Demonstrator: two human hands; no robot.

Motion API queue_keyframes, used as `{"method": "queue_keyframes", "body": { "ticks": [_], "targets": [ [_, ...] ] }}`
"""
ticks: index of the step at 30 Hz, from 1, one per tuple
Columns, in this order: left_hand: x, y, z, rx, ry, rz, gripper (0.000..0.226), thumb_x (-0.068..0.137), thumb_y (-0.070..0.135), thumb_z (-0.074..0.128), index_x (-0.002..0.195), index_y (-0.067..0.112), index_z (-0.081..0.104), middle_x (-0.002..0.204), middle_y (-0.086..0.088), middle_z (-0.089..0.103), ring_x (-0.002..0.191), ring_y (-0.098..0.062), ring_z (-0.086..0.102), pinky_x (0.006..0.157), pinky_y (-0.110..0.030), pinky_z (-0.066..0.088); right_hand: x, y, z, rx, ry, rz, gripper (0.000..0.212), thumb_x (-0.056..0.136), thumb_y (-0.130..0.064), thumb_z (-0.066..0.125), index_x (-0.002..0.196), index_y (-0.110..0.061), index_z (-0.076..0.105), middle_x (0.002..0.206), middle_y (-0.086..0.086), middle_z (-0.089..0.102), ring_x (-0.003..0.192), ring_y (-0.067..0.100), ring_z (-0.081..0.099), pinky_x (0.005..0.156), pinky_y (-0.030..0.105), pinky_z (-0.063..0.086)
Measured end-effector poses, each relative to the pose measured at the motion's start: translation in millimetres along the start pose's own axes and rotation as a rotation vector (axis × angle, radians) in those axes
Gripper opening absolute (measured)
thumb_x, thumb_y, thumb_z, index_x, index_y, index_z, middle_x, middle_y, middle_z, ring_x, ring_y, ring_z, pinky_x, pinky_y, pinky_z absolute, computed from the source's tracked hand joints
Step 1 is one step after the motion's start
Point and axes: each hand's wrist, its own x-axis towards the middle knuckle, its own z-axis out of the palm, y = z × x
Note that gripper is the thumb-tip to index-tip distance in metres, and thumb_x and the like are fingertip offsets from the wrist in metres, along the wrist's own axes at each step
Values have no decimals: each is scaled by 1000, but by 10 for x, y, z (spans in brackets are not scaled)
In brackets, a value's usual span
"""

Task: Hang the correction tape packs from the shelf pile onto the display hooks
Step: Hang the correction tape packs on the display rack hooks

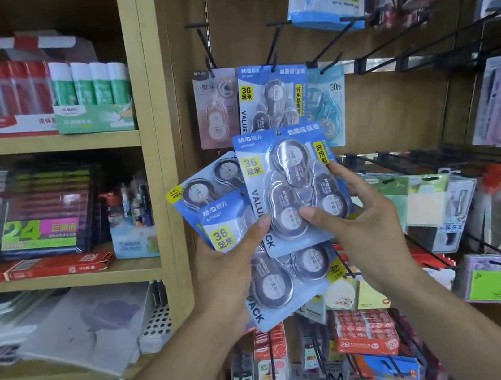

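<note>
Head view showed a wooden display wall studded with black hooks, with shelves of glue and stationery to its left. On one hook a blue correction tape pack already hung, between a pink pack and a pale blue one.

Below it, held in the air well in front of the wall, was a fan of the same blue packs in the left hand, thumb pressed on the front and fingers hidden behind. The right hand pinched the front pack by its lower right part, thumb on the clear blister, fingers round the right edge. Both grips were clamped on card.

That front pack stood nearly upright, long axis vertical, printed face toward the camera, its top edge leaning slightly left and pointing up at the hung pack. Its hanging hole was not clearly visible.

To do this step well, I judged the right hand should slide the pack free of the fan, keep it upright and face out, bring the top hole level with the hook tip, then push it straight back along the hook. The left hand should hold the remaining packs tight so none slip.
</note>
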Motion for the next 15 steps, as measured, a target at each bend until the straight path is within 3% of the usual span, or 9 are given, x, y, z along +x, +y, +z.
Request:
{"method": "queue_keyframes", "body": {
  "ticks": [3,5,8,10,13,15],
  "targets": [
    [16,-33,-36,-4,37,33,44,81,19,83,123,21,71,108,3,82,101,-20,79,85,-40,64,46,-48,48,24,56,-27,80,69,-31,89,142,-35,56,138,-12,63,120,3,64,98,34,57],
    [41,-49,-72,-23,77,33,39,81,22,85,118,25,73,107,3,82,101,-23,78,92,-48,61,191,-141,79,-15,138,-108,75,78,-31,87,145,-37,53,144,-15,56,125,-9,55,100,22,52],
    [73,-23,-114,-46,121,36,28,79,21,87,101,36,76,104,3,82,100,-24,79,97,-56,58,579,-274,148,-57,246,-255,74,81,-33,85,147,-32,52,136,-8,57,126,1,56,105,23,49],
    [69,25,-121,-46,146,69,34,77,20,88,104,36,74,105,4,82,99,-24,79,97,-56,58,833,-362,239,-108,261,-309,73,83,-28,84,148,-26,51,128,-7,54,119,-10,54,99,7,42],
    [34,124,-124,-40,167,141,57,64,31,92,118,28,71,107,5,82,100,-21,79,96,-56,59,1142,-349,362,-169,251,-275,71,86,-25,81,149,-25,50,125,-3,51,105,-29,45,86,-6,34],
    [23,177,-145,-28,171,176,69,59,36,94,123,24,70,108,6,81,100,-18,78,97,-53,59,1272,-238,409,-231,253,-221,71,85,-27,80,149,-25,50,129,5,52,104,-16,51,81,-7,32]
  ]
}}
